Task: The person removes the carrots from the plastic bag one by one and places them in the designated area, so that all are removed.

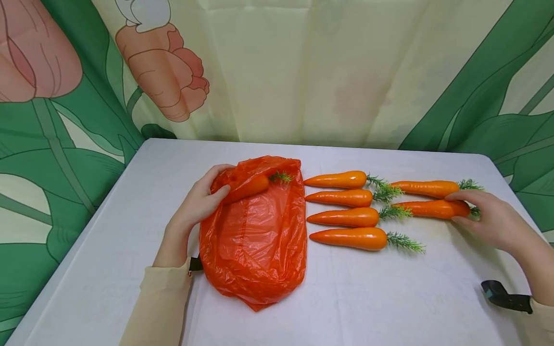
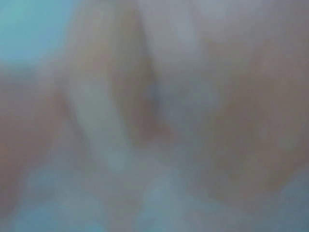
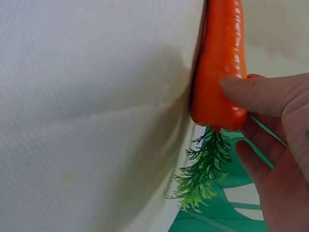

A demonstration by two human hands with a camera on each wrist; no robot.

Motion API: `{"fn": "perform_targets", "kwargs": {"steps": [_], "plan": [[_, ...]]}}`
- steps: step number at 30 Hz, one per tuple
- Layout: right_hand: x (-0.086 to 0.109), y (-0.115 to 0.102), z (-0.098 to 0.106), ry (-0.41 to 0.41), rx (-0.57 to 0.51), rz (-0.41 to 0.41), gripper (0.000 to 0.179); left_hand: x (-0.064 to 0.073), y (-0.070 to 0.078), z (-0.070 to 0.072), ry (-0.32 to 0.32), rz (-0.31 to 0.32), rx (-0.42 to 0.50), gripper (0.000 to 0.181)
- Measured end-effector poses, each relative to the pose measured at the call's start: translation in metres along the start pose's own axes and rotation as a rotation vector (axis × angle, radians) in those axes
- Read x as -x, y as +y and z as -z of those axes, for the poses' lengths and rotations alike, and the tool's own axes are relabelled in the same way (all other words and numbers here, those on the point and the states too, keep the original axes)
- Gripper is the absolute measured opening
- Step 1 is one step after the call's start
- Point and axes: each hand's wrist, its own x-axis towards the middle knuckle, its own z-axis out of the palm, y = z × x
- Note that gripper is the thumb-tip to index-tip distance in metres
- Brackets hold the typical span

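Observation:
A red plastic bag (image 1: 255, 259) lies on the table with its mouth spread open, and one carrot with green leaves (image 1: 255, 186) shows inside near the top. My left hand (image 1: 199, 199) grips the bag's upper left rim, the thumb over the edge and the fingers partly hidden behind the plastic. At the right, my right hand (image 1: 489, 218) pinches the thick end of an orange carrot (image 1: 426, 208). In the right wrist view the thumb presses that carrot (image 3: 219, 82) near its leafy top. The left wrist view is too blurred to make anything out.
Several carrots (image 1: 346, 217) lie in a column right of the bag, tips pointing left. Another carrot (image 1: 428, 188) lies just behind the pinched one. A white cloth covers the table (image 1: 368, 298), and a patterned curtain (image 1: 303, 72) hangs behind it.

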Motion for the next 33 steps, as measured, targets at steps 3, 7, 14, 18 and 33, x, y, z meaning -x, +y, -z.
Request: {"fn": "perform_targets", "kwargs": {"steps": [3, 7, 14, 18, 33], "plan": [[0.001, 0.001, 0.0, -0.001, 0.01, -0.009, 0.047, 0.0, 0.0, 0.0, 0.001, -0.002, -0.001, 0.045], [0.002, 0.0, 0.001, 0.005, 0.018, -0.009, 0.048, 0.0, 0.0, 0.0, 0.0, -0.004, 0.0, 0.045], [0.001, -0.008, 0.004, 0.057, -0.019, 0.029, 0.047, 0.001, 0.0, 0.0, -0.001, -0.002, 0.003, 0.045], [-0.004, -0.017, 0.007, 0.061, -0.032, 0.03, 0.046, 0.001, 0.0, 0.0, 0.002, 0.0, -0.002, 0.046], [-0.025, -0.056, 0.007, 0.07, -0.161, 0.084, 0.046, 0.0, 0.001, 0.0, 0.002, 0.0, 0.005, 0.045]]}}
